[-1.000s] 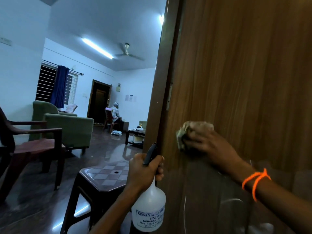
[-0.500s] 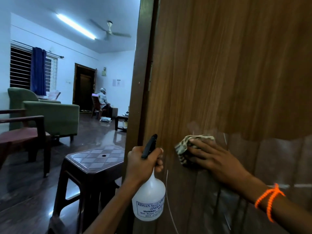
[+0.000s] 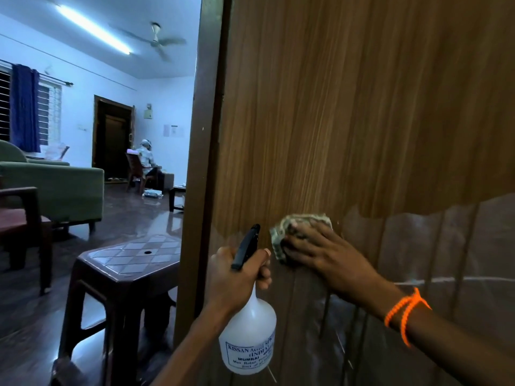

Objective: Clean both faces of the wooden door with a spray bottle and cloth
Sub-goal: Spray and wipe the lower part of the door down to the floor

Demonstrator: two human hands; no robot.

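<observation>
The wooden door (image 3: 362,107) fills the right of the view, standing open with its edge toward me. A glossy film covers its lower part. My right hand (image 3: 317,252) presses a crumpled pale cloth (image 3: 281,232) flat against the door face with straight fingers, near the door's edge. An orange thread is tied round that wrist. My left hand (image 3: 231,277) grips the neck of a white spray bottle (image 3: 250,338) with a black trigger head, held just left of the cloth, close to the door's edge.
A dark brown plastic stool (image 3: 125,268) stands beside the door's edge on the left. Beyond it are a green sofa (image 3: 55,188), a wooden armchair (image 3: 22,218) and a small table. A person (image 3: 146,160) sits on a chair far back near another doorway.
My right hand with the cloth has moved down the door and a little toward its edge. The bottle stays in my left hand, and my view has turned right.
</observation>
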